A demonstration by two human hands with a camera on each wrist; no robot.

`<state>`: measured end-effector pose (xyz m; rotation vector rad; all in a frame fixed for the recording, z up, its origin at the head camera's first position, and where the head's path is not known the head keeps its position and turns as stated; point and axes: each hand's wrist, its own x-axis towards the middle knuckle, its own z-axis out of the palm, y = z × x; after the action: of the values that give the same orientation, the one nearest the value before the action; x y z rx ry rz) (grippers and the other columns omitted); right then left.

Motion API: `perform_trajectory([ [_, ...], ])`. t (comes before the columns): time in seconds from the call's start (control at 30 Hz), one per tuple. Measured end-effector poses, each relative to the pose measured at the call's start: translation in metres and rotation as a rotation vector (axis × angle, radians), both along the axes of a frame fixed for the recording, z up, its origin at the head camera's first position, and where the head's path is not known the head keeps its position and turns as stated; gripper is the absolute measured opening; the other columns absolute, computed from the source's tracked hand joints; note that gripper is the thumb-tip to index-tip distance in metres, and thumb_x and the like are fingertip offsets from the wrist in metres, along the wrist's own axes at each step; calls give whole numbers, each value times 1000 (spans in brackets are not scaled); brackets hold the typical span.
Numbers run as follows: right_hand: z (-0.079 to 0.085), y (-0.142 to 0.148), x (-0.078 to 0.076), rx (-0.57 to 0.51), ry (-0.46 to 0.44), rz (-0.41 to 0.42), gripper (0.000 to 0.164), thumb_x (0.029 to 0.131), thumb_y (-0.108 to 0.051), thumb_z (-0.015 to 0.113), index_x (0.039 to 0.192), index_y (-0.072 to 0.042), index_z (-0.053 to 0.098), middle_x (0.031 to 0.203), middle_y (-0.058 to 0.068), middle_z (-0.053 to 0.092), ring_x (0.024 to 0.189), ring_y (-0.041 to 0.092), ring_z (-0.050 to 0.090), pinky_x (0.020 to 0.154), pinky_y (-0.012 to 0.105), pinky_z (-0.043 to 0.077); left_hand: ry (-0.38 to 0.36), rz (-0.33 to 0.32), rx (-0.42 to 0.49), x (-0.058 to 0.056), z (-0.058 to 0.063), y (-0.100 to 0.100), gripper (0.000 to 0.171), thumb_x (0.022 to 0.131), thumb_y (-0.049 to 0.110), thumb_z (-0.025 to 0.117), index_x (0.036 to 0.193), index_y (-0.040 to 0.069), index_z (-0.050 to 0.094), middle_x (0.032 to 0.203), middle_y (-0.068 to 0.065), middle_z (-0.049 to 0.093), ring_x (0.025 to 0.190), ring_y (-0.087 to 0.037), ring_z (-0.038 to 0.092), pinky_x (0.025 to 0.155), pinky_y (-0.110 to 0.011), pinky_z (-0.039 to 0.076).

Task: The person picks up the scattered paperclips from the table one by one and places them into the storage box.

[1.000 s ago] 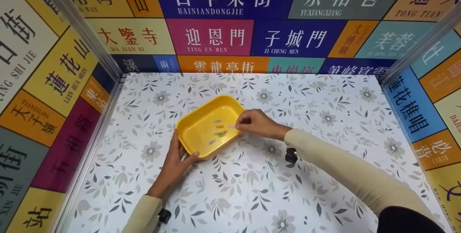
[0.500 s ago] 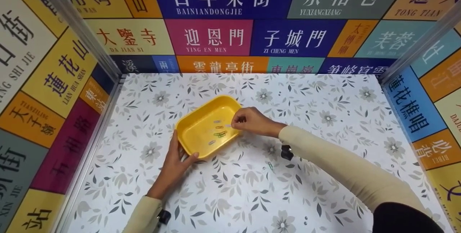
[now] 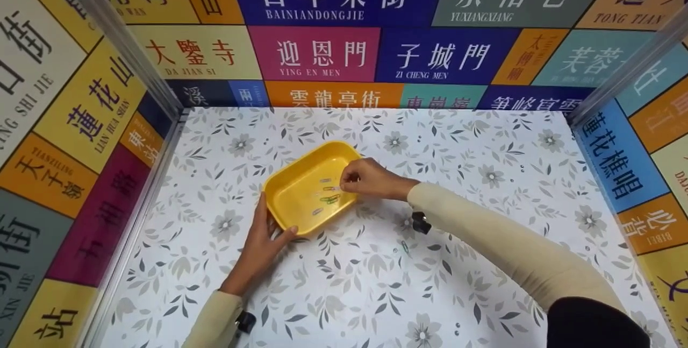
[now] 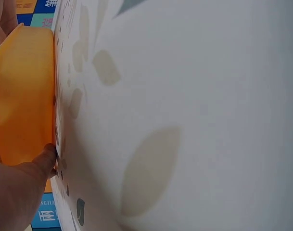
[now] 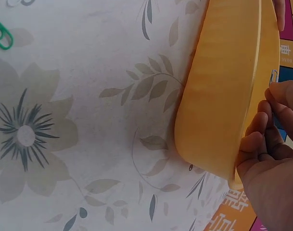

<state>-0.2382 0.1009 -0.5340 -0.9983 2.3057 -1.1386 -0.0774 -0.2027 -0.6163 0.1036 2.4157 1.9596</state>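
A yellow plastic tray (image 3: 287, 211) stands on the table, with several paper clips (image 3: 317, 212) on its floor. My left hand (image 3: 260, 246) holds the tray's near-left corner, thumb on the near side and fingers along the left side; in the left wrist view the thumb (image 4: 43, 161) lies low against the tray wall. Over the tray's right rim, my right hand (image 3: 373, 178) pinches a pale paper clip (image 5: 274, 76) between thumb and fingertips. That clip points into the tray, above the other clips.
A green paper clip (image 3: 405, 247) lies on the floral tabletop (image 3: 473, 294), right of the tray and nearer the body. Another small pale item beside it is too faint to identify. Printed panels (image 3: 317, 55) wall off the back and both sides.
My right hand has moved a little left, carrying the pale paper clip further over the tray towards the other clips. The left hand and tray keep their place.
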Motion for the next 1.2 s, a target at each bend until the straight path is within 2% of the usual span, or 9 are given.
perform_trajectory([
  [0.37, 5, -16, -13, 67, -25, 44, 9, 102, -3, 75, 102, 1, 82, 97, 10, 79, 85, 11, 62, 81, 24, 53, -25, 20, -14, 0, 1, 0, 117, 103, 28, 82, 178, 22, -6, 185, -4, 0, 168, -32, 22, 133, -43, 31],
  [0.73, 8, -28, -22, 122, -39, 84, 11, 101, -1, 72, 99, 3, 82, 94, 12, 80, 79, 7, 61, 77, 21, 51, -39, 18, -8, -1, 1, 1, 118, 102, 27, 83, 178, 22, -7, 186, -4, 0, 167, -31, 24, 131, -37, 31],
  [0.93, 11, -35, -25, 151, -75, 103, 11, 102, -2, 73, 101, 4, 82, 95, 13, 80, 79, 9, 59, 74, 21, 49, -27, 9, 4, -1, -1, 0, 118, 102, 24, 82, 178, 22, -8, 186, -6, 0, 168, -33, 23, 131, -40, 32],
  [1.2, 6, -42, -30, 203, -103, 118, 12, 103, -4, 74, 100, 3, 82, 94, 10, 79, 77, 9, 58, 72, 21, 48, -27, 19, -4, 0, -2, 0, 116, 102, 26, 82, 179, 24, -5, 186, -5, 1, 167, -32, 23, 131, -40, 32],
])
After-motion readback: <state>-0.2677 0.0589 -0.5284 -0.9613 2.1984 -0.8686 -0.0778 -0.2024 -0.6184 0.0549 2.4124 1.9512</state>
